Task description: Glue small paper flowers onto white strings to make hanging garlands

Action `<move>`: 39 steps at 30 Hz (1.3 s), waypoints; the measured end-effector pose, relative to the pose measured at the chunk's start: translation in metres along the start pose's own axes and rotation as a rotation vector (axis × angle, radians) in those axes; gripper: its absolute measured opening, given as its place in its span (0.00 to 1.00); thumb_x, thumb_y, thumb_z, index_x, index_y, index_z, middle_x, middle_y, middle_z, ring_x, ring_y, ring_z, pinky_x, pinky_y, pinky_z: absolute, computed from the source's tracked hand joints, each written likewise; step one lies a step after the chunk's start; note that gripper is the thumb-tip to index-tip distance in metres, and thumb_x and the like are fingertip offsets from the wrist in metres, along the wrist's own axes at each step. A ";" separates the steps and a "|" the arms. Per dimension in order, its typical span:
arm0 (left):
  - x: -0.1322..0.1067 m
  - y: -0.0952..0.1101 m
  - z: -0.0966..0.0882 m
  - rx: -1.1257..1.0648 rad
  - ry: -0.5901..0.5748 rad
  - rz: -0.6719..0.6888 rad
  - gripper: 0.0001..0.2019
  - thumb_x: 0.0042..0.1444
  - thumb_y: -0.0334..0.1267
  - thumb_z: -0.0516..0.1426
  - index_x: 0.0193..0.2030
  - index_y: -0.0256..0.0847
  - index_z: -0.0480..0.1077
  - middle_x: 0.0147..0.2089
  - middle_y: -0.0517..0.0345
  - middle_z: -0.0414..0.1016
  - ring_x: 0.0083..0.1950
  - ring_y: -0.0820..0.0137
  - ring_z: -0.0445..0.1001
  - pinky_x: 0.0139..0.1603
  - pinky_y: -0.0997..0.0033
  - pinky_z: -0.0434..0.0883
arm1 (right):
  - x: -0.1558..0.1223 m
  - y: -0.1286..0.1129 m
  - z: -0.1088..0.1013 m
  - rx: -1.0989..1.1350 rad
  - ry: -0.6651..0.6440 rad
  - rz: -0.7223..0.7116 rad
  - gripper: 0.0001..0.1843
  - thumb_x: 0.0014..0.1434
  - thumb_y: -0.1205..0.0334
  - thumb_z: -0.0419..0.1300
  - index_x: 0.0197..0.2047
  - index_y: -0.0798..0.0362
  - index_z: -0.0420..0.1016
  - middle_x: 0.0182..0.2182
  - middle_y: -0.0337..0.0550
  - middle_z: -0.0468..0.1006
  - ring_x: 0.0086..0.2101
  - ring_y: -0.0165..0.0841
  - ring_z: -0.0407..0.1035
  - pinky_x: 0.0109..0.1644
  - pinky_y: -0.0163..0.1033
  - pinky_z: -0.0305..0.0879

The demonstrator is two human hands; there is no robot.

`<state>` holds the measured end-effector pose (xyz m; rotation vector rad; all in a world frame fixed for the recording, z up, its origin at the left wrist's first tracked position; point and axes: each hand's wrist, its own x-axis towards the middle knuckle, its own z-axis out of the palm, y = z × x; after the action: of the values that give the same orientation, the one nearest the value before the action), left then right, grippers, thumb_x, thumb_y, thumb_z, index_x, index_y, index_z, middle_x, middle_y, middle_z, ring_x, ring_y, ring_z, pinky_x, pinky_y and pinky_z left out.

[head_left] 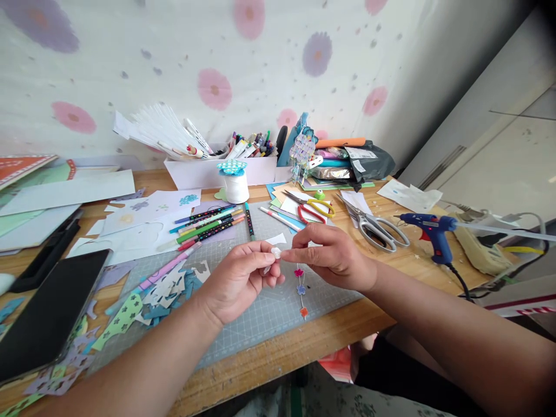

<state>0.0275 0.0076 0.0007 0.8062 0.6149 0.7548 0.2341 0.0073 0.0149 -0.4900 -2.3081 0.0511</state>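
Observation:
My left hand (237, 278) pinches a small white paper piece (276, 252) between thumb and forefinger, above the cutting mat (256, 324). The fingertips of my right hand (325, 258) are closed against the other edge of this piece. Its exact shape is too small to make out. Just below my right hand, a thin strand of little paper flowers (301, 289) in pink, blue and orange lies on the mat. My right hand covers the strand's upper end.
Markers (208, 226) and paper scraps (169, 289) lie left of my hands, beyond them a black phone (52, 313). Red-and-yellow scissors (310, 208), grey scissors (376, 226) and a blue glue gun (430, 229) with a cord are at the right. A white spool (236, 188) stands behind.

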 end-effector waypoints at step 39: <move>0.008 0.010 -0.014 1.645 0.089 -0.003 0.02 0.51 0.37 0.55 0.30 0.45 0.67 0.21 0.64 0.67 0.24 0.68 0.64 0.26 0.70 0.49 | 0.013 0.011 0.018 0.148 -0.606 0.870 0.15 0.49 0.74 0.54 0.41 0.53 0.68 0.26 0.36 0.73 0.26 0.28 0.65 0.28 0.32 0.56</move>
<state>0.0185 0.0241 0.0002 2.2544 1.3157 0.1164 0.2169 0.0242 0.0087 -1.5243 -2.4247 0.8848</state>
